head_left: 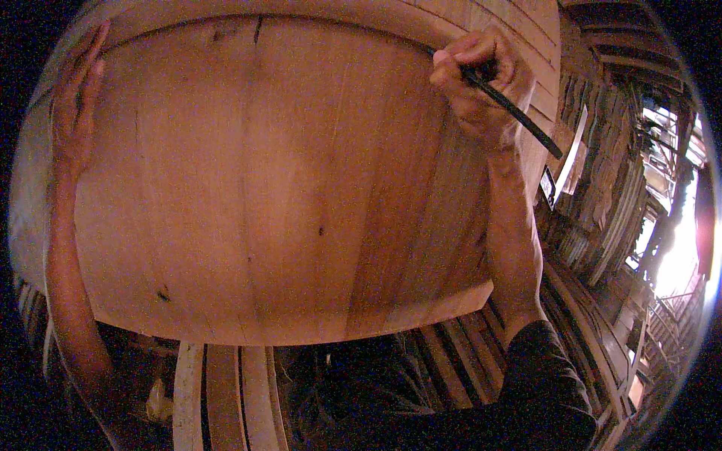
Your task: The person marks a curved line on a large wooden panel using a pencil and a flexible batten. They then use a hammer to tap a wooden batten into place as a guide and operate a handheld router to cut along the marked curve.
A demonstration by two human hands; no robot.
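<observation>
A broad wooden panel [248,180] of joined boards fills the middle of the view, with knots and dark grain marks in its surface. My left hand [79,105] lies along its far left edge, fingers stretched out and holding nothing. At the far right corner my right hand [485,83] is closed in a pinch round a thin black pencil [519,116]. The pencil slants back toward the right, and its front end meets the seam at the panel's far edge. My fingers partly hide that end.
Beyond the panel runs a pale wooden surface with slat lines [519,26]. Long planks [222,391] lie below its near edge, and more timber strips [459,361] lie at the right. Stacked boards [602,150] stand farther right, near a bright opening [681,240].
</observation>
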